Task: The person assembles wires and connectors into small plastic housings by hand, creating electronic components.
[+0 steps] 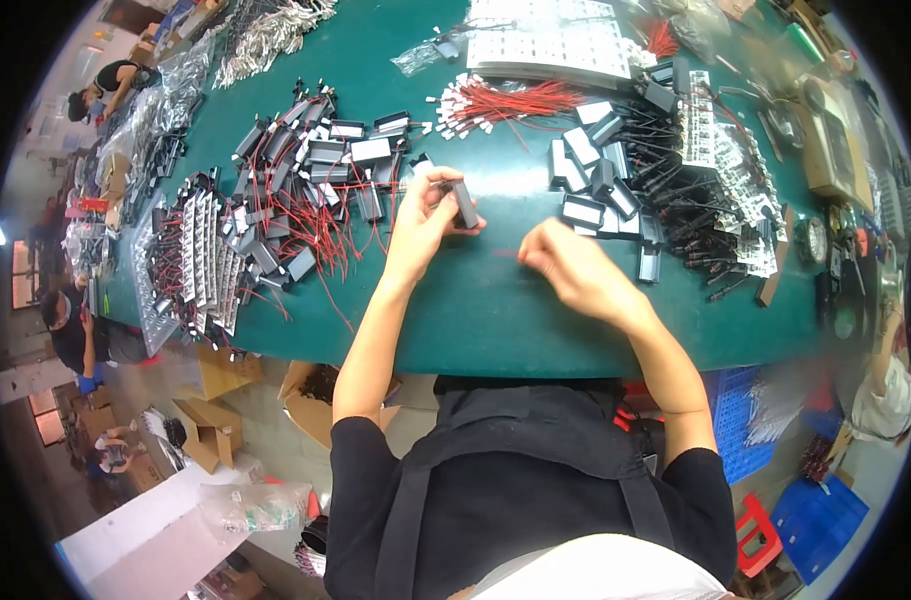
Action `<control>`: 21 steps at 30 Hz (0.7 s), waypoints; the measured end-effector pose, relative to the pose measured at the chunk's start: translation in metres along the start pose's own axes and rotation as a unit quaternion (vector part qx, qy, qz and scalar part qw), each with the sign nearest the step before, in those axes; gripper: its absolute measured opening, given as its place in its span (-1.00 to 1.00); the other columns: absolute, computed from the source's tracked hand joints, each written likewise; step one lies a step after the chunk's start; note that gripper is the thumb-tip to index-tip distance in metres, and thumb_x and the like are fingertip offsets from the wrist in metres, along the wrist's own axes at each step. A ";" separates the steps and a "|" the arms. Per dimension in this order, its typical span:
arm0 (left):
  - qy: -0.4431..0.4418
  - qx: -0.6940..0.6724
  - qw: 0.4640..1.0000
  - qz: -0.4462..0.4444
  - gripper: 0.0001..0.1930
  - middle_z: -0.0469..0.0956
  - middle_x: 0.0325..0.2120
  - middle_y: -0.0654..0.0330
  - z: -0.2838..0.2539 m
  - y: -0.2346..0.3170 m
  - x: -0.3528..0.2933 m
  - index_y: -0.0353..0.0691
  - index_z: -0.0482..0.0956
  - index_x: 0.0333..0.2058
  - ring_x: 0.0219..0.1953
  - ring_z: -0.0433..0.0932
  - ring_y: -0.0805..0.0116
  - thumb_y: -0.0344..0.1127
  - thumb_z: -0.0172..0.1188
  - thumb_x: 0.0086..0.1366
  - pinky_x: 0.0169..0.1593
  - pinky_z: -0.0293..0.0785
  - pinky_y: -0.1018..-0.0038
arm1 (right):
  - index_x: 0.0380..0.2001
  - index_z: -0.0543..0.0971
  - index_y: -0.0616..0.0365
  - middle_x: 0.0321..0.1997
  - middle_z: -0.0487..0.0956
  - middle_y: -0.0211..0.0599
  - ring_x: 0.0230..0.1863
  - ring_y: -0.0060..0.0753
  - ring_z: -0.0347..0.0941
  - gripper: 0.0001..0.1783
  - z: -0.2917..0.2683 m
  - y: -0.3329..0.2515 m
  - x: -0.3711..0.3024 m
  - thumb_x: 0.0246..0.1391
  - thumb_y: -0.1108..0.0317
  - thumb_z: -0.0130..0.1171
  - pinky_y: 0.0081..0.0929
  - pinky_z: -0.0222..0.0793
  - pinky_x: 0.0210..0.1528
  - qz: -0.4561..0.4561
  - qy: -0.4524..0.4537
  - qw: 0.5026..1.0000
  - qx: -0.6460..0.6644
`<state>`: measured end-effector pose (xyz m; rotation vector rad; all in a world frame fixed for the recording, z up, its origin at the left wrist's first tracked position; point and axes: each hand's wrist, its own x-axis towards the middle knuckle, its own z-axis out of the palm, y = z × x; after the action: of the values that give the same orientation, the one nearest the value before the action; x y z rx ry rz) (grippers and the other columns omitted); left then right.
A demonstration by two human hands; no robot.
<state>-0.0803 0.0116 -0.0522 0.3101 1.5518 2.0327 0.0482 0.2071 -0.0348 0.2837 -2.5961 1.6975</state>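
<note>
Over the middle of the green table (pixel 455 330), my left hand (pixel 422 225) grips a small dark grey rectangular housing (pixel 463 203) upright between thumb and fingers. To its right, my right hand (pixel 570 262) is closed in a pinch, apart from the housing. A blurred thin red wire (pixel 505 253) sticks out from its fingertips toward the left hand. Left of my left hand lies a pile of grey housings with red wires (pixel 315 170). Close to my right hand is a heap of grey and white housings (pixel 600 170).
A bundle of red wires with white connectors (pixel 505 102) lies at the far middle, before stacked white sheets (pixel 545 40). Black cables (pixel 675 190) with white strips flank the right heap. White strips (pixel 203 255) lie at left. Cardboard boxes (pixel 215 435) stand on the floor; other people are around.
</note>
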 end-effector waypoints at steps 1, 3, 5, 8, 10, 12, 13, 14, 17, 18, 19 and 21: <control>0.002 -0.001 1.000 0.000 -0.82 0.57 -0.28 0.11 -0.003 -0.003 0.001 -0.22 0.45 -0.05 -0.36 0.60 0.43 -0.40 0.06 0.40 -0.34 0.59 0.49 | -0.27 0.37 0.26 -0.39 0.52 -0.18 -0.43 -0.30 0.48 -0.90 -0.002 0.000 0.001 0.22 0.48 0.06 -0.41 0.42 -0.32 0.070 0.035 0.990 0.116; 0.060 -0.002 0.998 -0.033 -0.84 0.59 -0.34 0.13 -0.010 -0.010 0.006 -0.22 0.42 -0.12 -0.38 0.62 0.42 -0.40 0.13 0.35 -0.35 0.59 0.52 | -0.23 0.42 0.27 -0.42 0.54 -0.27 -0.49 -0.45 0.45 -0.89 -0.004 -0.003 0.003 0.23 0.46 0.07 -0.49 0.41 -0.38 0.125 0.087 0.974 0.166; 0.042 0.015 0.998 -0.039 -0.80 0.59 -0.38 0.14 -0.017 -0.009 0.004 -0.22 0.40 -0.15 -0.36 0.65 0.38 -0.41 0.20 0.30 -0.33 0.60 0.55 | -0.23 0.47 0.24 -0.43 0.54 -0.29 -0.49 -0.45 0.44 -0.89 0.004 -0.005 0.005 0.20 0.46 0.11 -0.49 0.40 -0.38 0.079 0.133 0.983 0.101; 0.047 -0.063 0.995 -0.060 -0.86 0.59 -0.34 0.16 0.001 -0.002 -0.002 -0.24 0.42 -0.19 -0.36 0.66 0.35 -0.41 0.15 0.31 -0.34 0.63 0.53 | -0.25 0.56 0.19 -0.45 0.53 -0.31 -0.51 -0.41 0.43 -0.90 0.009 -0.002 0.007 0.15 0.46 0.17 -0.49 0.38 -0.40 -0.027 0.201 0.978 -0.044; 0.034 -0.081 0.994 -0.071 -0.83 0.58 -0.30 0.17 0.011 0.003 -0.006 -0.25 0.44 -0.15 -0.33 0.67 0.33 -0.46 0.16 0.29 -0.34 0.65 0.52 | -0.38 0.61 0.15 -0.48 0.51 -0.34 -0.53 -0.32 0.42 -0.94 0.011 -0.003 0.009 0.03 0.47 0.28 -0.45 0.36 -0.44 -0.090 0.243 0.957 -0.130; 0.021 -0.082 0.993 -0.076 -0.80 0.58 -0.27 0.15 0.009 0.001 -0.006 -0.25 0.44 -0.12 -0.31 0.67 0.29 -0.48 0.17 0.29 -0.32 0.65 0.52 | -0.39 0.61 0.14 -0.49 0.51 -0.35 -0.53 -0.34 0.42 -0.93 0.011 -0.006 0.008 0.01 0.47 0.29 -0.44 0.35 -0.46 -0.095 0.250 0.953 -0.142; 0.007 -0.083 0.993 -0.081 -0.77 0.58 -0.24 0.13 0.008 0.000 -0.006 -0.26 0.44 -0.09 -0.30 0.67 0.26 -0.50 0.17 0.29 -0.30 0.65 0.52 | -0.40 0.61 0.13 -0.51 0.51 -0.37 -0.53 -0.36 0.43 -0.93 0.011 -0.007 0.009 -0.01 0.47 0.30 -0.43 0.35 -0.47 -0.101 0.257 0.949 -0.153; 0.007 -0.083 0.993 -0.081 -0.77 0.58 -0.24 0.13 0.008 -0.001 -0.007 -0.26 0.44 -0.09 -0.30 0.67 0.26 -0.50 0.17 0.29 -0.30 0.65 0.52 | -0.40 0.61 0.13 -0.51 0.51 -0.37 -0.53 -0.36 0.43 -0.93 0.012 -0.007 0.009 -0.01 0.47 0.30 -0.43 0.35 -0.47 -0.101 0.257 0.949 -0.153; -0.003 -0.075 0.994 -0.075 -0.77 0.57 -0.25 0.15 0.010 -0.003 -0.007 -0.27 0.44 -0.10 -0.29 0.67 0.26 -0.50 0.18 0.28 -0.27 0.66 0.51 | -0.43 0.61 0.12 -0.53 0.50 -0.39 -0.53 -0.39 0.43 -0.92 0.012 -0.009 0.010 -0.05 0.47 0.32 -0.43 0.35 -0.49 -0.104 0.273 0.942 -0.165; -0.005 -0.075 0.994 -0.079 -0.77 0.56 -0.24 0.15 0.010 -0.002 -0.008 -0.27 0.44 -0.10 -0.29 0.67 0.26 -0.50 0.19 0.27 -0.27 0.66 0.51 | -0.43 0.60 0.16 -0.54 0.50 -0.37 -0.52 -0.39 0.43 -0.91 0.012 -0.009 0.010 -0.05 0.52 0.31 -0.45 0.33 -0.46 -0.107 0.270 0.942 -0.167; -0.006 -0.076 0.994 -0.083 -0.77 0.55 -0.23 0.15 0.011 -0.002 -0.008 -0.28 0.44 -0.11 -0.29 0.67 0.25 -0.51 0.19 0.26 -0.27 0.67 0.52 | -0.43 0.59 0.19 -0.55 0.50 -0.35 -0.51 -0.40 0.42 -0.90 0.012 -0.009 0.009 -0.06 0.57 0.31 -0.48 0.31 -0.42 -0.111 0.266 0.943 -0.169; -0.005 -0.071 0.994 -0.080 -0.77 0.54 -0.22 0.16 0.012 -0.001 -0.009 -0.28 0.44 -0.11 -0.28 0.67 0.26 -0.51 0.19 0.26 -0.27 0.67 0.51 | -0.44 0.59 0.19 -0.55 0.50 -0.35 -0.52 -0.40 0.42 -0.90 0.012 -0.009 0.010 -0.07 0.57 0.31 -0.48 0.31 -0.43 -0.112 0.265 0.942 -0.172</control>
<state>-0.0670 0.0165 -0.0484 0.1352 1.3709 1.9990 0.0412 0.1913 -0.0307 0.0857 -2.2858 1.0380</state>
